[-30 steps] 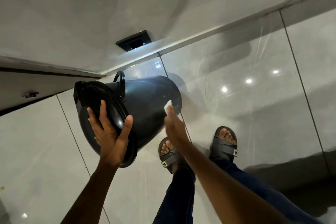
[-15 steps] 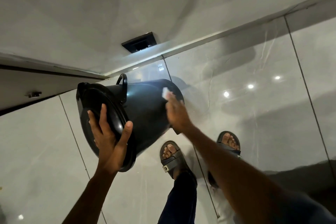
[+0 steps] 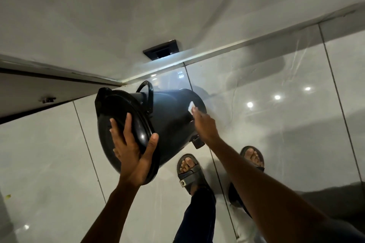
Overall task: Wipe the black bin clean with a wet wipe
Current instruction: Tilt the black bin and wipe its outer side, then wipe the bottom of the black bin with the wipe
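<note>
A black bin point(image 3: 169, 122) hangs on its side above the tiled floor point(image 3: 49, 154), lid point(image 3: 118, 124) toward the camera, base toward the wall edge. The job looks mid-wipe: the right hand point(image 3: 204, 126) presses a small white wet wipe point(image 3: 191, 107) to the bin's side near the base, fingers closed on it. The left hand point(image 3: 131, 150) steadies the bin, fingers spread across the lid, thumb hooked over its rim. Next, likely, a turn to bring unwiped sides round.
</note>
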